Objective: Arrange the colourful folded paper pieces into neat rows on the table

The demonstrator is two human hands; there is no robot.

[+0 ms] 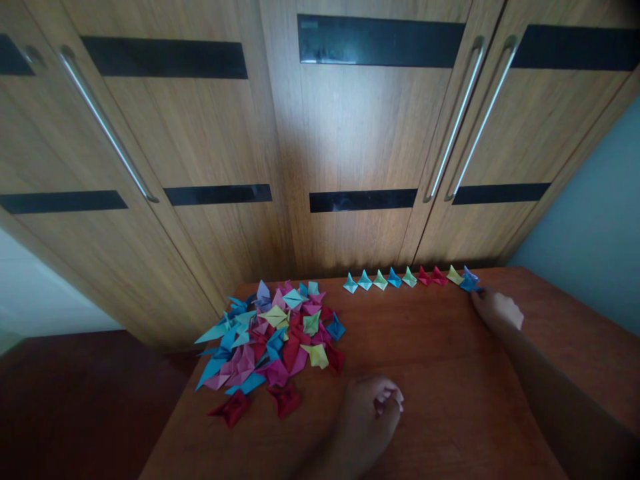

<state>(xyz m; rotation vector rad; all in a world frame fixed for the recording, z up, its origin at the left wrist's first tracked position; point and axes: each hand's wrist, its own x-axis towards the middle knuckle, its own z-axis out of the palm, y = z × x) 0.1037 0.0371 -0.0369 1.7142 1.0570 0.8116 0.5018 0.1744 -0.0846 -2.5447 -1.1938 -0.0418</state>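
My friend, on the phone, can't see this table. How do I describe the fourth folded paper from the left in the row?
Find the reddish-brown table in front of the wooden cabinet. Along its far edge, right of the paper heap, runs a row of small folded pieces. The blue piece is fourth from the left, a strong blue between two pale green pieces.

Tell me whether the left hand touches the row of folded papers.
No, the left hand is curled well away from the row; the right hand is at its end.
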